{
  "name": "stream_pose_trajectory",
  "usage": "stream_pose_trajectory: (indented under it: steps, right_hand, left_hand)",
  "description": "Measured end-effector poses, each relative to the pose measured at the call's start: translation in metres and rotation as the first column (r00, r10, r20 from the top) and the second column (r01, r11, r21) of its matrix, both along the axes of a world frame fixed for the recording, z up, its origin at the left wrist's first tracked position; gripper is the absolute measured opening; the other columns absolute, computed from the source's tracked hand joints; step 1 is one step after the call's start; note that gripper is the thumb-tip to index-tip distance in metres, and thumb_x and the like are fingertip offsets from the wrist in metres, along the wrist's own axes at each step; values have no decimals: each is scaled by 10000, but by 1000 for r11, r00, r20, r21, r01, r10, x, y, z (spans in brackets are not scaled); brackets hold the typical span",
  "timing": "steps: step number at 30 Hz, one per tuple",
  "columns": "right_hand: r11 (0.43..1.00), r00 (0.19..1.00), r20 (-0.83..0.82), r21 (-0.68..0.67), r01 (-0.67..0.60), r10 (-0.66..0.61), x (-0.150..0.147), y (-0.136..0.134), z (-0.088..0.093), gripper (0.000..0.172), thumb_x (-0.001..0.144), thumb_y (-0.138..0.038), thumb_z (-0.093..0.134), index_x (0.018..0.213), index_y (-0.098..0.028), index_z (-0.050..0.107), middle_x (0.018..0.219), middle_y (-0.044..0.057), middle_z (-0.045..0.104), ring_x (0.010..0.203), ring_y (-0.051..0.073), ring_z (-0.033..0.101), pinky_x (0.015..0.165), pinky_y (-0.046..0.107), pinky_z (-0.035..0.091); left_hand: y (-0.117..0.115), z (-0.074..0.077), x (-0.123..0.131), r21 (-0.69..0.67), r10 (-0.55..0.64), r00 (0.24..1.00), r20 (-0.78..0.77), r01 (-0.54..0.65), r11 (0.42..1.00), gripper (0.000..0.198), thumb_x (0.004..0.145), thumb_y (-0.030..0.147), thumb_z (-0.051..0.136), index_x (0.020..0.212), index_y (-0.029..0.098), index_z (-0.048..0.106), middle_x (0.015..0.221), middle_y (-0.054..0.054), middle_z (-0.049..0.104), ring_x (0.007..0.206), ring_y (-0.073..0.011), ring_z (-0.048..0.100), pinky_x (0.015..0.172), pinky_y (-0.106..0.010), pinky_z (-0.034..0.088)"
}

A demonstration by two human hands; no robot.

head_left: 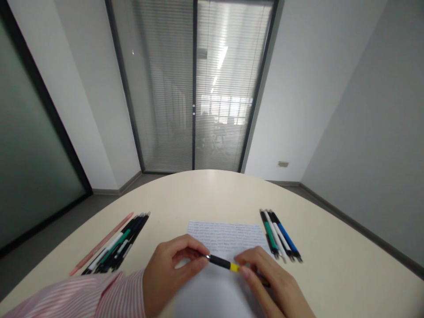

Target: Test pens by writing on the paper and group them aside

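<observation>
While our left hand (174,271) pinches the silver-tipped end of one black pen (221,263) and our right hand (265,276) closes on its yellow band, that pen hovers above the near part of one handwritten sheet (225,234), its writing too blurred to read. Toward the left edge of the surface (212,190) lie one pink pen (101,243) and a tight bunch of dark pens (115,243) we cannot count; four pens (281,234) lie right of the sheet.
</observation>
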State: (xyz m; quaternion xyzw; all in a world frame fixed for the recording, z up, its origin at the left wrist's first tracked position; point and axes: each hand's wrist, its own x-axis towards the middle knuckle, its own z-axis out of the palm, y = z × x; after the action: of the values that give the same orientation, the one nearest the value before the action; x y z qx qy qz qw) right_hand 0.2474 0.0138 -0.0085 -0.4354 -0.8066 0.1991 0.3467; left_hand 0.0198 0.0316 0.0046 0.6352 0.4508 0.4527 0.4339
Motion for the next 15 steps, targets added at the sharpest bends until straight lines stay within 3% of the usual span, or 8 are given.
stream_pose_trajectory:
  steps: [2, 5, 6, 9, 12, 13, 15]
  right_hand:
    - [998, 999, -15, 37, 51, -51, 0, -2, -2, 181, 853, -221, 569, 1014, -257, 493, 862, -4, 586, 723, 156, 581, 661, 245, 471]
    - [998, 997, -38, 6, 60, -59, 0, -3, -1, 32, 874, -231, 526, 872, -249, 500, 776, -14, 564, 670, 155, 563, 615, 243, 460]
    - [999, 998, -50, -29, 46, -48, 0, -3, 1, 53, 900, -249, 487, 852, -245, 508, 767, -10, 574, 681, 157, 570, 628, 246, 460]
    - [991, 998, -59, -130, 17, -24, 0, -2, 6, 207, 936, -335, 425, 811, -232, 553, 725, -3, 603, 669, 160, 585, 629, 247, 449]
    - [980, 996, -60, -191, 48, -60, -1, -2, 8, 427, 954, -405, 362, 598, -222, 512, 564, -22, 524, 533, 142, 523, 552, 250, 400]
    - [974, 992, -95, -218, 59, -81, -2, -2, 8, 447, 947, -430, 374, 576, -220, 510, 529, -30, 493, 505, 137, 497, 532, 252, 384]
    - [956, 957, -262, -290, 48, -127, -2, -3, 7, 334, 883, -487, 499, 712, -219, 603, 515, -52, 470, 476, 129, 465, 500, 251, 364]
  left_hand:
    - [0, -2, -1, -29, 2, 999, 36, -1, 1000, 101, 709, 229, 701, 766, 147, 693, 721, -41, 700, 700, -167, 656, 667, -219, 519]
    - [-1, -4, -2, -50, 7, 998, 67, -4, 999, 113, 703, 230, 709, 768, 141, 682, 720, -43, 692, 697, -169, 650, 653, -223, 512]
    - [-1, -4, -2, -48, 8, 998, 69, -5, 999, 109, 701, 227, 708, 759, 140, 677, 716, -42, 687, 695, -169, 647, 649, -225, 510]
    - [-2, -1, -1, -21, 2, 997, 76, 0, 1000, 100, 707, 223, 697, 745, 139, 657, 710, -39, 674, 687, -167, 636, 640, -230, 508]
    - [-3, 1, 0, 34, -25, 999, 42, 24, 999, 88, 720, 222, 685, 728, 140, 652, 715, -41, 670, 689, -168, 629, 653, -234, 509]
    - [-4, 1, 0, 49, -30, 999, 27, 28, 998, 85, 725, 222, 682, 726, 142, 654, 720, -43, 670, 696, -169, 630, 662, -235, 509]
    - [-3, 1, 1, 49, -26, 1000, 14, 25, 998, 95, 741, 237, 669, 738, 144, 652, 731, -48, 673, 712, -174, 634, 673, -240, 508]
